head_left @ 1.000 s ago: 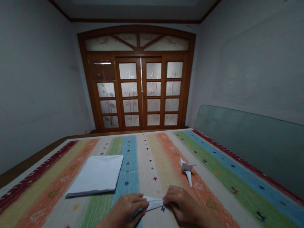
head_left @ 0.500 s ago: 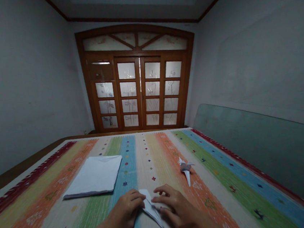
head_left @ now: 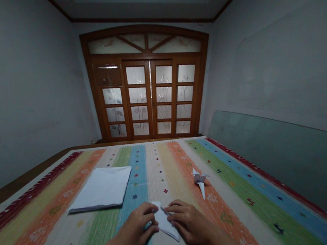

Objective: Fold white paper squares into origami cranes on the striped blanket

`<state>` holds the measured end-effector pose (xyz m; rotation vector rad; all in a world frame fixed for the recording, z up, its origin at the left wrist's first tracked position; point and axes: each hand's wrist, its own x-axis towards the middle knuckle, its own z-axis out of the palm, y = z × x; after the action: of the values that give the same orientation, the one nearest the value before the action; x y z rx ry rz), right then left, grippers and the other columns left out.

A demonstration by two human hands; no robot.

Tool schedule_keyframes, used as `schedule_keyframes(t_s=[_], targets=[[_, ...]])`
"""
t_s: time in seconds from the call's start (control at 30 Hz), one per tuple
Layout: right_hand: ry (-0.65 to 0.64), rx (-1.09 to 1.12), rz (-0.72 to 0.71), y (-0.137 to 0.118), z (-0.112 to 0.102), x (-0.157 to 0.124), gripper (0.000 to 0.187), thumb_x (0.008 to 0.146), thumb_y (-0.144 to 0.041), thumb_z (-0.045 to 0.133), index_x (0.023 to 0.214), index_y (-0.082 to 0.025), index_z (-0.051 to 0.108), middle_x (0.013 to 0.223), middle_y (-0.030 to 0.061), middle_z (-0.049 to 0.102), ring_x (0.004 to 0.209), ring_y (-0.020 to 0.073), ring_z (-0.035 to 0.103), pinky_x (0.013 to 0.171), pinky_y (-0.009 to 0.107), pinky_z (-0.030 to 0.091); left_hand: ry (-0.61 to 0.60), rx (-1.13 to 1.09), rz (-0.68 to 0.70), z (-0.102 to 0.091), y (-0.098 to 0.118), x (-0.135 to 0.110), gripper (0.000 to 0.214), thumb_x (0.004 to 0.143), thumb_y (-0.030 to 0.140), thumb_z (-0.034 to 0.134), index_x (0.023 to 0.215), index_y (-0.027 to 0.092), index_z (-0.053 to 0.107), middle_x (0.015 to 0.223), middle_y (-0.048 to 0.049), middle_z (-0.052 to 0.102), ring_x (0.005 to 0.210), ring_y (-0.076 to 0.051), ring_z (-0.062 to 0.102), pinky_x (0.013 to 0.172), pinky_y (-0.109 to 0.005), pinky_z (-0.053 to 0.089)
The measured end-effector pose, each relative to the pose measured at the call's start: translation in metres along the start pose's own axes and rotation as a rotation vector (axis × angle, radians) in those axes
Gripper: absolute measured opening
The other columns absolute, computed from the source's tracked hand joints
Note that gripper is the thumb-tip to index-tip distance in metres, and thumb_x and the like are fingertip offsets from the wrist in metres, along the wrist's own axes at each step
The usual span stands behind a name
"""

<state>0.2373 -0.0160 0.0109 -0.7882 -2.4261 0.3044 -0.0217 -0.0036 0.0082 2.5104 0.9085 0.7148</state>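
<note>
A small folded piece of white paper point(head_left: 163, 220) lies on the striped tablecloth close in front of me, its narrow point toward me and to the right. My left hand point(head_left: 142, 224) grips its left edge between thumb and fingers. On the opposite side my right hand point(head_left: 185, 221) has curled fingers closed on the right edge, near a raised fold. The fingertips hide parts of both edges. Further off to the right rests a folded paper bird point(head_left: 199, 178) with pointed tips and a greyish middle.
A stack of white square paper point(head_left: 102, 188) lies to the left, beyond my left hand. The striped tablecloth point(head_left: 153, 170) covers the table. A pale green bench back or panel point(head_left: 271, 146) runs along the right side, and wooden glazed doors point(head_left: 150, 96) stand behind the table.
My right hand has closed in from spread fingers onto the paper's right edge. The paper's near point has shifted slightly right and it looks wider. My left thumb now shows at its left edge.
</note>
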Motion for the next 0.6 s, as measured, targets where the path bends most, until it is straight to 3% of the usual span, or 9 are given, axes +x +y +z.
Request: schedule_keyframes(t_s=[0.2, 0.4, 0.6], targets=[[0.030, -0.019, 0.026, 0.0032, -0.0028, -0.0015, 0.024, 0.085, -0.008, 0.059, 0.097, -0.020, 0.076, 0.128, 0.0118, 0.071, 0.120, 0.0290, 0.059, 0.103, 0.047, 0.050, 0.007, -0.026, -0.036, 0.0020, 0.0009, 0.0015, 0.008, 0.088, 0.014, 0.071, 0.091, 0.022, 0.071, 0.117, -0.0070, 0.068, 0.110, -0.023, 0.064, 0.097, -0.034, 0.050], [0.002, 0.145, 0.105, 0.0029, -0.0062, -0.0013, 0.039, 0.078, -0.005, 0.062, 0.113, -0.019, 0.071, 0.114, 0.0102, 0.074, 0.112, 0.0254, 0.062, 0.099, 0.041, 0.052, 0.030, -0.054, -0.047, 0.0030, 0.0021, 0.0040, 0.005, 0.091, 0.021, 0.069, 0.096, 0.023, 0.071, 0.110, -0.0061, 0.069, 0.104, -0.023, 0.064, 0.092, -0.032, 0.050], [-0.035, 0.215, 0.162, 0.0054, -0.0077, -0.0018, 0.047, 0.072, -0.005, 0.066, 0.116, -0.021, 0.072, 0.120, 0.0107, 0.069, 0.115, 0.0269, 0.060, 0.104, 0.044, 0.047, 0.034, -0.093, -0.107, 0.0016, 0.0045, 0.0055, 0.009, 0.086, 0.018, 0.072, 0.092, 0.023, 0.075, 0.111, -0.0063, 0.069, 0.107, -0.024, 0.064, 0.096, -0.034, 0.049]])
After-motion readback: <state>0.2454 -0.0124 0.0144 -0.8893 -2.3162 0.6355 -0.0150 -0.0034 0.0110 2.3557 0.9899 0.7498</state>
